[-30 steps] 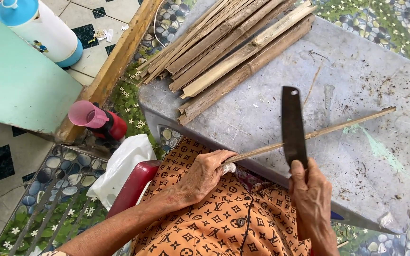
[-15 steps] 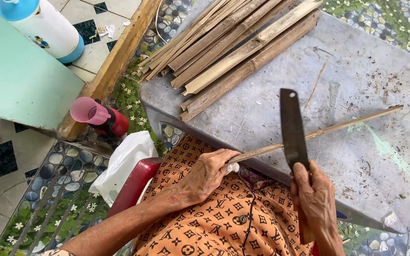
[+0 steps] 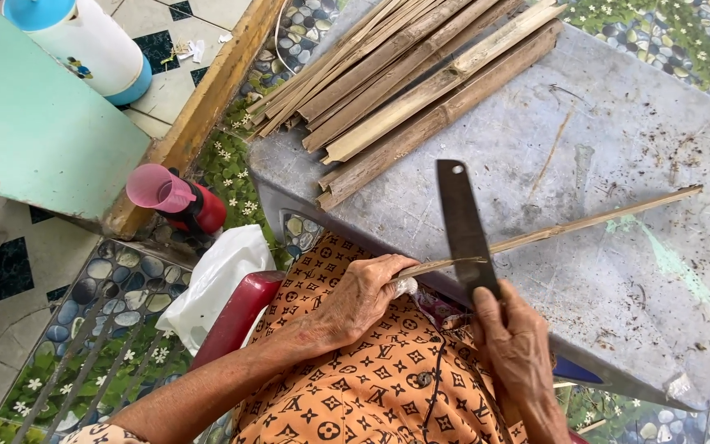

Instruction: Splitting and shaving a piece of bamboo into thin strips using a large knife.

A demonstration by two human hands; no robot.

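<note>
My left hand [image 3: 361, 298] grips the near end of a thin bamboo strip [image 3: 585, 222] that stretches out to the right over a grey table [image 3: 643, 148]. My right hand [image 3: 516, 344] holds the handle of a dark flat-bladed knife [image 3: 462, 226], its blade pointing away from me. The blade crosses the strip close to my left hand, and a fine sliver curls off the strip at that spot. I sit in an orange patterned shirt on a red chair [image 3: 236, 316].
A pile of split bamboo slats [image 3: 404, 78] lies on the table's far left part. Left of me stand a red flask with a pink cup [image 3: 176, 200], a white plastic bag [image 3: 215, 284], a white and blue jug [image 3: 84, 41] and a green panel [image 3: 34, 131].
The knife has slid left along the strip toward my left hand, and its blade has tilted left. My left hand keeps its hold on the strip.
</note>
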